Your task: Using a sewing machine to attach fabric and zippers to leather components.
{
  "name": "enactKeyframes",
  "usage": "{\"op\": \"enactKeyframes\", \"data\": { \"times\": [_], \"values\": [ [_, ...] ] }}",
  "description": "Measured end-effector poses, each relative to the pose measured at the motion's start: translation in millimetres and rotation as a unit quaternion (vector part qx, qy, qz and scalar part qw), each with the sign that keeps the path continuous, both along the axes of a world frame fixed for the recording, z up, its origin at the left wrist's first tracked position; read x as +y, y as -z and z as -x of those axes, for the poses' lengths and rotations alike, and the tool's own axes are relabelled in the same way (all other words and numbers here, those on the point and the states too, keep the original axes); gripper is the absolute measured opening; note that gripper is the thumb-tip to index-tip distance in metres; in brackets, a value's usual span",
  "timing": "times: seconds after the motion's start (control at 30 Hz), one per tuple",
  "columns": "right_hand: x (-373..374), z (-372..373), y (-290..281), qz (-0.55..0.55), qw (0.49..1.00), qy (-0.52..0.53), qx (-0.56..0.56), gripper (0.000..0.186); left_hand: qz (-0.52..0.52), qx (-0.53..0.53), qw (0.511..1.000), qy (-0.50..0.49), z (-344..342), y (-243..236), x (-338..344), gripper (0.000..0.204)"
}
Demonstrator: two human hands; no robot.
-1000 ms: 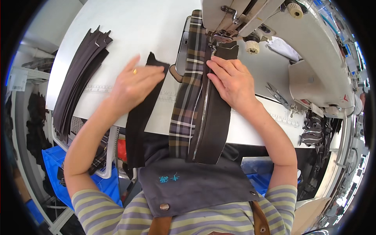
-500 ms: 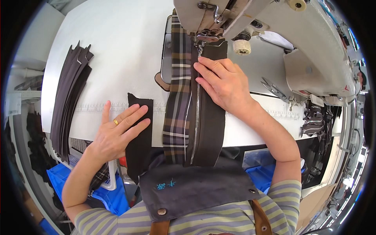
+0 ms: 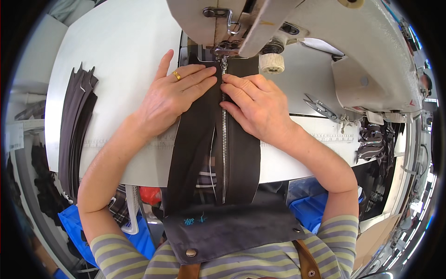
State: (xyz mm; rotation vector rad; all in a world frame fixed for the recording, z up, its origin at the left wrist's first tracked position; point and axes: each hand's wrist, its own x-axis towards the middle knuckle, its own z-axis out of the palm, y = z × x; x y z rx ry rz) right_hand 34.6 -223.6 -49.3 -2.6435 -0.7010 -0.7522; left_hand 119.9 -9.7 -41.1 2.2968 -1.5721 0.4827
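My left hand (image 3: 181, 93) lies flat with fingers stretched out on a black fabric strip (image 3: 186, 144). The strip covers most of the plaid cloth (image 3: 206, 180), which shows in a narrow gap. My right hand (image 3: 260, 104) rests with fingertips and thumb pressed down beside the metal zipper (image 3: 224, 144), on the dark cloth (image 3: 246, 162) sewn along it. Just beyond both hands, the zipper's top end sits close to the presser foot (image 3: 225, 52) of the sewing machine (image 3: 306, 28). Neither hand grips anything visible.
A stack of dark fabric strips (image 3: 76, 125) hangs over the table's left edge. Thread snips (image 3: 320, 107) lie right of the machine bed. Several zippers (image 3: 371, 142) hang at the right edge. A ruler tape (image 3: 158, 144) runs across the white table (image 3: 125, 60).
My left hand has carried the black strip up and right onto the plaid cloth, beside the zipper. My right hand stays on the zipper. The whole view has shifted slightly.
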Motion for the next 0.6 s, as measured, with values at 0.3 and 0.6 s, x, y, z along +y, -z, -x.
{"op": "enactKeyframes", "data": {
  "times": [0.3,0.6],
  "values": [
    [-9.8,-10.1,3.9,-0.012,0.999,-0.038,-0.005,0.026,-0.026,0.095,0.995,0.004,-6.9,-4.3,-9.7,0.042],
    [-8.8,-5.9,-4.0,0.011,0.999,0.016,0.027,0.037,-0.016,0.082,0.996,-0.013,-3.6,-1.3,-9.6,0.039]
  ]
}}
